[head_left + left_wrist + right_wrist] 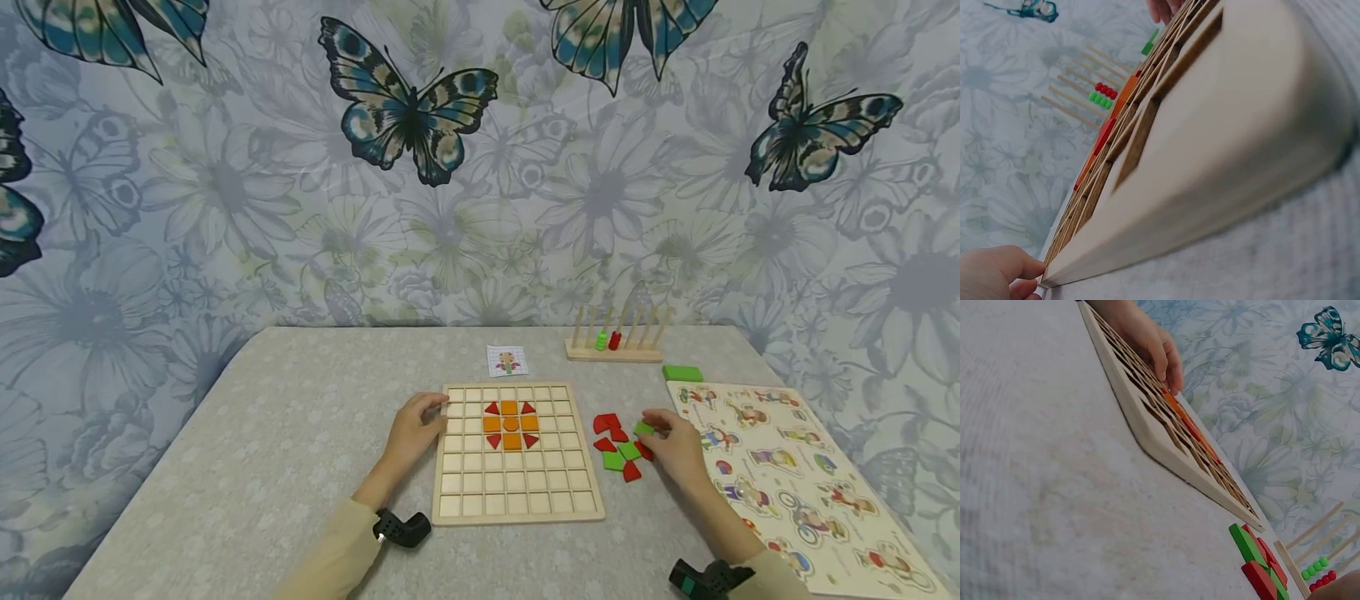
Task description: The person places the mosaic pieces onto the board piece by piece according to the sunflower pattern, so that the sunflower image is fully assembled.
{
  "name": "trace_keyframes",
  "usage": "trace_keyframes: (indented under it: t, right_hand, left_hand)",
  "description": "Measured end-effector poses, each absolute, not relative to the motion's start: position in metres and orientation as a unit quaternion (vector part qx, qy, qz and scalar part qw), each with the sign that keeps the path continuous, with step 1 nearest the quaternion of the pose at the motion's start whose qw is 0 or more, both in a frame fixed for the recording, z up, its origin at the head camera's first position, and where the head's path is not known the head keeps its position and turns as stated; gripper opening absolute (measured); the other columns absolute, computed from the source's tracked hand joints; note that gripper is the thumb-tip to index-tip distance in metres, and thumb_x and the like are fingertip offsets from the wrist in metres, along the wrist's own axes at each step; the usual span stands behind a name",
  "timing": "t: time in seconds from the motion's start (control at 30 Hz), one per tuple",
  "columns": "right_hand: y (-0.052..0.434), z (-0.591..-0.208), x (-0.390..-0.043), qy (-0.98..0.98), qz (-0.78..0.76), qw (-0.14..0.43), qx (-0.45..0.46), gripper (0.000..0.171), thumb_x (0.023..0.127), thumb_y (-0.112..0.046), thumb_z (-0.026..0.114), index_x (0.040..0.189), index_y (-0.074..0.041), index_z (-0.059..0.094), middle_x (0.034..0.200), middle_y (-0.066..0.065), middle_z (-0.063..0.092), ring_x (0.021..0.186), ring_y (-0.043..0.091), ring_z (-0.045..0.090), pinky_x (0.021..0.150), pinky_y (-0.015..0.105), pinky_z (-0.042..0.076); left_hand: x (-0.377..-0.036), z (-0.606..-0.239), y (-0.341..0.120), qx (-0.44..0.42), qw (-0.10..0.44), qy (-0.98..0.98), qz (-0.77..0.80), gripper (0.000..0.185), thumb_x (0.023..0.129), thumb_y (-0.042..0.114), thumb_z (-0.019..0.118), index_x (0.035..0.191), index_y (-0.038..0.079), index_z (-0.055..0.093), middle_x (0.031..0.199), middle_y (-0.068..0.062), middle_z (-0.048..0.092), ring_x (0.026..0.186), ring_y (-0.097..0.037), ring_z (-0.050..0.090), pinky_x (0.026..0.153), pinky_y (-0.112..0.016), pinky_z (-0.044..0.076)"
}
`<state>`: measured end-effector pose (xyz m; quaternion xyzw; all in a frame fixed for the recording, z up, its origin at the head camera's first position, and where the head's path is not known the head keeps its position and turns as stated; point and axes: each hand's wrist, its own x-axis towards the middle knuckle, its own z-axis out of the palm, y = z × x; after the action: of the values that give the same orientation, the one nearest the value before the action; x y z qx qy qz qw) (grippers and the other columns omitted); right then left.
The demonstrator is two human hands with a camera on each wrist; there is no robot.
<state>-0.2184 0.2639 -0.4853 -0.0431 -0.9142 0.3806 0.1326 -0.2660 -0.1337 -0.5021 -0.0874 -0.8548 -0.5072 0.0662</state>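
My left hand (pixel 415 427) rests at the left edge of a wooden grid board (pixel 517 505), fingertips touching its rim near the far corner. On the board, orange squares (pixel 510 407) surround an orange round piece (pixel 511 424), with red triangles (pixel 528 407) at the corners. To the board's right, my right hand (pixel 675 442) pinches a green piece (pixel 642 428) between thumb and fingers, over a loose pile of red pieces (pixel 604 422) and green pieces (pixel 612 461). In the right wrist view only a bit of that hand shows at the lower right corner.
A picture card (pixel 507 361) lies behind the board. At the back right stands a wooden peg rack (pixel 613 354) with green and red beads. A green block (pixel 682 373) sits by a large picture board (pixel 765 442) on the right.
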Motion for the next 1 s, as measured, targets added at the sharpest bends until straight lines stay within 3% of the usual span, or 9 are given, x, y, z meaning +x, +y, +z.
trace_keyframes:
  t: [0.47, 0.77, 1.0]
  right_hand:
    - [0.245, -0.474, -0.217, -0.906, 0.405, 0.118, -0.030, 0.031, 0.085, -0.004, 0.066, 0.115, 0.003, 0.063, 0.111, 0.022, 0.066, 0.099, 0.030, 0.060, 0.071, 0.012, 0.048]
    - [0.188, -0.470, -0.214, -0.885, 0.454, 0.090, 0.052, 0.035, 0.076, 0.001, 0.074, 0.110, 0.000, 0.066, 0.102, 0.012, 0.070, 0.089, 0.020, 0.061, 0.071, 0.019, 0.051]
    - [0.142, -0.468, -0.210, -0.873, 0.477, 0.038, 0.094, 0.035, 0.076, -0.001, 0.074, 0.110, -0.005, 0.067, 0.103, 0.005, 0.071, 0.094, 0.019, 0.061, 0.080, 0.024, 0.051]
  left_hand:
    - [-0.268, -0.502, -0.136, -0.092, 0.076, -0.860, -0.496, 0.030, 0.088, 0.009, 0.064, 0.118, 0.007, 0.065, 0.121, -0.011, 0.062, 0.117, -0.029, 0.056, 0.102, -0.048, 0.046]
    - [-0.266, -0.500, -0.136, -0.087, 0.074, -0.857, -0.502, 0.030, 0.087, 0.009, 0.065, 0.117, 0.007, 0.065, 0.121, -0.010, 0.062, 0.118, -0.029, 0.056, 0.103, -0.047, 0.045]
    - [-0.266, -0.498, -0.135, -0.092, 0.070, -0.854, -0.507, 0.030, 0.088, 0.007, 0.065, 0.118, 0.006, 0.065, 0.121, -0.011, 0.062, 0.120, -0.029, 0.056, 0.104, -0.047, 0.045]
